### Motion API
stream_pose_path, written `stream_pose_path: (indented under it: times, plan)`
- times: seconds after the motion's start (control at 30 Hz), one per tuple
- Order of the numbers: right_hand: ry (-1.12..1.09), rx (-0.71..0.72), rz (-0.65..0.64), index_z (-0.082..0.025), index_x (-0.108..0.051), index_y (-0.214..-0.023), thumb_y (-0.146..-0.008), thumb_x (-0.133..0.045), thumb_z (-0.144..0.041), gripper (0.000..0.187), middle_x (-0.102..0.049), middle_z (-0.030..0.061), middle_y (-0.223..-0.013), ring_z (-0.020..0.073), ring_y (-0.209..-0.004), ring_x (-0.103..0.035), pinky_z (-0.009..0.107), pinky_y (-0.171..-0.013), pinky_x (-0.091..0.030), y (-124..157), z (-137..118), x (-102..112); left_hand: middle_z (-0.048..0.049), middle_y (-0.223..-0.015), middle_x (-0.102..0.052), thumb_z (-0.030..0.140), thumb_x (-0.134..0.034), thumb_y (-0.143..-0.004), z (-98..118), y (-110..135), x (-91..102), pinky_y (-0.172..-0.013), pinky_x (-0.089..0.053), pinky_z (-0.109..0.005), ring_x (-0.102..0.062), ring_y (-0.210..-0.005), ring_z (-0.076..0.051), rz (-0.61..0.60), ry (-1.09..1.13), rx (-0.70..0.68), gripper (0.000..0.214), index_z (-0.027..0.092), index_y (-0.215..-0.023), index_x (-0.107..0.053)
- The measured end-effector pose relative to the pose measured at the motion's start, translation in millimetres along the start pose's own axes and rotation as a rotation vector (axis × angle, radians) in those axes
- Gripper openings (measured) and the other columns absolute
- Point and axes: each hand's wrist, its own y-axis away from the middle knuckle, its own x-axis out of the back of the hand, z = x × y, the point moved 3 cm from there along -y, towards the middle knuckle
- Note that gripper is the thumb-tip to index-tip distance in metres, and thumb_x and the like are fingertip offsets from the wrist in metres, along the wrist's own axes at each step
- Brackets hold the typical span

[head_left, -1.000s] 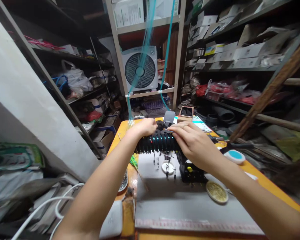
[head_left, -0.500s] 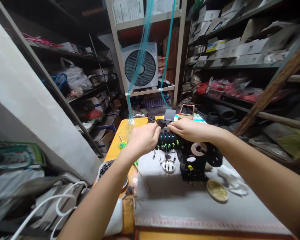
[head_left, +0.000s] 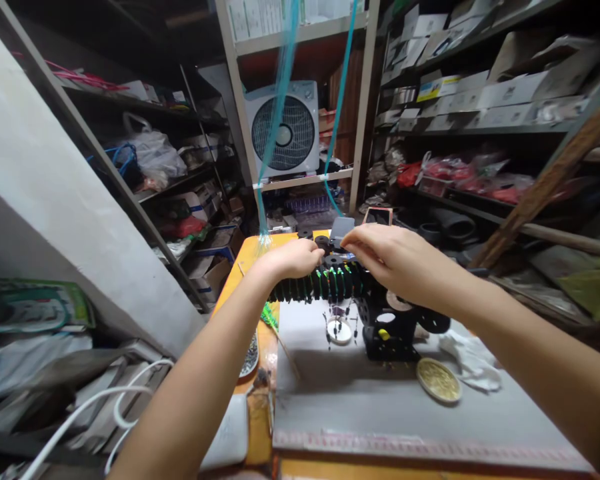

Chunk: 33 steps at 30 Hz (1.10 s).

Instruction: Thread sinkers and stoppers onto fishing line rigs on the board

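Observation:
A black ribbed roller (head_left: 307, 287) lies crosswise in front of me, with green strands across its ribs and short dark pieces dangling below. A black stand (head_left: 391, 345) with a yellow piece on it supports its right end. My left hand (head_left: 297, 259) rests at the roller's upper rear edge, its fingers pressed together. Just above the roller's right part is my right hand (head_left: 387, 259), with thumb and fingers bent together in a pinch. Whatever either hand holds is hidden or too small to make out.
A round dish of gold bits (head_left: 439, 381) and white tissue (head_left: 473, 360) lie right on the grey board (head_left: 350, 407). A small white dish (head_left: 339, 331) sits under the roller. Left are a stick with green strands (head_left: 283, 340) and a dish of dark pieces (head_left: 250, 357). Teal threads (head_left: 275, 127) hang ahead.
My right hand has lifted slightly off the roller and curled its fingers. The roller appears turned: green strands now run over its front, and more ribs show at left.

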Motion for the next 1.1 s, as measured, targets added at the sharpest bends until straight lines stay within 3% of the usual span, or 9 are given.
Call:
stream_pose_path:
  times: [0.13, 0.23, 0.4, 0.57, 0.67, 0.77, 0.87, 0.97, 1.1]
  plan:
    - [0.111, 0.032, 0.003, -0.013, -0.068, -0.092, -0.100, -0.040, -0.023, 0.031, -0.071, 0.0143, -0.092, 0.0287, -0.092, -0.066, 0.040, -0.085, -0.045, 12, -12, -3, -0.0071, -0.103, -0.070, 0.041, -0.055, -0.098, -5, -9, 1.6, -0.089, -0.054, -0.042, -0.068, -0.094, -0.020, 0.046, -0.017, 0.005, 0.031, 0.013, -0.102, -0.067]
    - [0.184, 0.011, 0.006, -0.010, -0.068, -0.087, -0.100, -0.037, -0.022, 0.036, -0.071, 0.0178, -0.089, 0.0317, -0.088, -0.065, 0.043, -0.082, -0.043, 18, -20, -10, -0.0075, -0.100, -0.070, 0.040, -0.051, -0.100, -6, -9, 7.2, -0.089, -0.053, -0.043, -0.067, -0.094, -0.020, 0.218, -0.034, -0.008, 0.031, 0.013, -0.102, -0.066]
    - [0.240, -0.007, -0.012, -0.011, -0.067, -0.084, -0.101, -0.034, -0.023, 0.039, -0.070, 0.0163, -0.083, 0.0274, -0.079, -0.063, 0.040, -0.076, -0.041, 15, -17, -16, -0.0106, -0.108, -0.071, 0.028, -0.035, -0.104, 4, 31, 19.2, -0.089, -0.051, -0.039, -0.067, -0.096, -0.021, 0.492, -0.030, -0.096, 0.028, 0.017, -0.116, -0.058]
    - [0.196, 0.028, -0.103, -0.015, -0.064, -0.081, -0.101, -0.039, -0.023, 0.034, -0.069, 0.0071, -0.076, 0.0195, -0.072, -0.061, 0.034, -0.070, -0.042, 5, -3, -18, -0.0059, -0.126, -0.068, 0.041, -0.049, -0.100, 13, 80, 1.5, -0.099, -0.048, -0.032, -0.063, -0.115, -0.019, 0.390, -0.033, -0.289, 0.031, 0.021, -0.122, -0.057]
    - [0.159, 0.030, -0.120, -0.016, -0.063, -0.078, -0.102, -0.039, -0.025, 0.035, -0.068, 0.0050, -0.074, 0.0186, -0.070, -0.061, 0.032, -0.066, -0.042, 1, 1, -20, -0.0109, -0.136, -0.061, 0.058, -0.073, -0.079, 9, 90, -16.7, -0.104, -0.046, -0.038, -0.057, -0.124, -0.026, 0.384, -0.207, -0.388, 0.071, 0.019, -0.133, -0.051]
    - [0.134, 0.016, -0.068, -0.016, -0.064, -0.078, -0.102, -0.035, -0.026, 0.039, -0.069, 0.0089, -0.074, 0.0222, -0.073, -0.063, 0.034, -0.069, -0.044, 3, -2, -20, -0.0132, -0.141, -0.055, 0.041, -0.083, -0.073, 2, 87, -30.2, -0.104, -0.045, -0.043, -0.055, -0.124, -0.029, 0.431, -0.404, -0.458, 0.083, 0.016, -0.140, -0.042]
    - [0.115, -0.015, 0.069, -0.012, -0.066, -0.102, -0.102, -0.036, -0.024, 0.032, -0.071, 0.0162, -0.101, 0.0286, -0.096, -0.063, 0.041, -0.086, -0.046, 14, -8, -10, -0.0121, -0.141, -0.056, 0.015, -0.069, -0.083, -3, 80, -37.0, -0.101, -0.046, -0.043, -0.056, -0.122, -0.029, 0.453, -0.447, -0.475, 0.064, 0.016, -0.140, -0.041]
    - [0.077, -0.038, 0.220, -0.012, -0.056, -0.124, -0.102, -0.038, -0.021, 0.030, -0.064, 0.0177, -0.124, 0.0285, -0.115, -0.057, 0.043, -0.099, -0.044, 40, -14, 6, -0.0121, -0.139, -0.058, 0.009, -0.053, -0.090, -6, 76, -39.4, -0.099, -0.047, -0.043, -0.058, -0.120, -0.027, 0.491, -0.468, -0.481, 0.050, 0.017, -0.138, -0.044]
    - [-0.078, -0.006, 0.201, -0.019, -0.061, -0.102, -0.098, -0.049, -0.020, 0.012, -0.066, 0.0109, -0.103, 0.0246, -0.096, -0.058, 0.040, -0.088, -0.047, 96, -17, 2, -0.0115, -0.137, -0.061, 0.014, -0.056, -0.088, -6, 74, -37.7, -0.095, -0.048, -0.041, -0.061, -0.118, -0.028, 0.513, -0.472, -0.480, 0.049, 0.018, -0.136, -0.047]
